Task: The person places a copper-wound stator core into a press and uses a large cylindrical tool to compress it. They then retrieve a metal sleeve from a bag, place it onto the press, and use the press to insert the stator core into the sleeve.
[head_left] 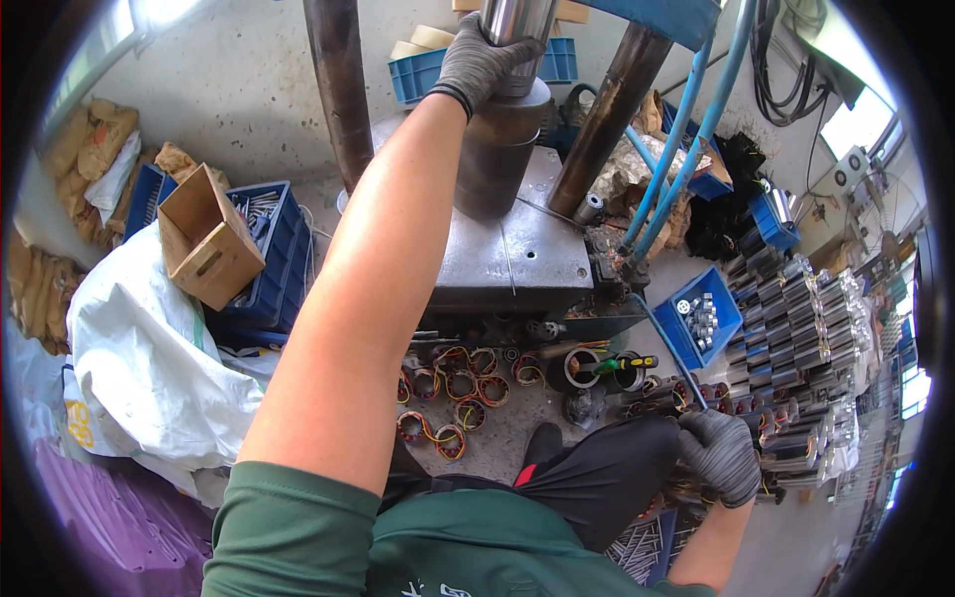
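My left hand (477,66) wears a grey glove, and its fingers are wrapped round a shiny metal cylinder (519,25). That cylinder stands upright on a thick, dark round steel block (499,149) on the press bed (458,254). At the lower right, my right hand (718,456), also gloved, is closed at the end of a slim metal lever (688,383) that slants down from the press. Its fingertips are partly hidden.
Dark press columns (338,90) flank the cylinder. Wire-wound motor stators (460,384) lie on the floor below. A blue bin of small metal parts (699,316) and rows of metal housings (796,318) stand at right. A wooden box (209,239) and white sack (149,328) are at left.
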